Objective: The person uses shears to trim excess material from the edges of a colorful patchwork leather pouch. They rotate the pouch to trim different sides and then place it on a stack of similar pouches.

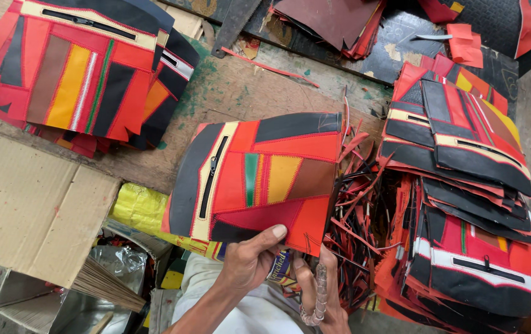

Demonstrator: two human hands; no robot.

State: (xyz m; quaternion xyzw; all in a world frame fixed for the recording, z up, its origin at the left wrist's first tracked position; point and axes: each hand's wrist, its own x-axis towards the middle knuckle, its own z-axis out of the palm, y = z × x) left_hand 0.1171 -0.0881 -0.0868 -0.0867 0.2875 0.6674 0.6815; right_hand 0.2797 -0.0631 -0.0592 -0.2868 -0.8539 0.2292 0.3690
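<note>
Over workbench: left hand (248, 260) pinches patchwork panel (256, 179); right hand (321, 297) grips scissors (320, 294).
Risk: one-edge pinch, panel could sag and skew the trim.

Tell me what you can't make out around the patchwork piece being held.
- Head view: the left hand covers part of the patchwork panel's lower edge.
- The right hand is cut off by the bottom edge; the handles it holds show, the tool's tip sits behind the panel.
- Lower pieces of the right-side stack are buried under upper ones.
</note>
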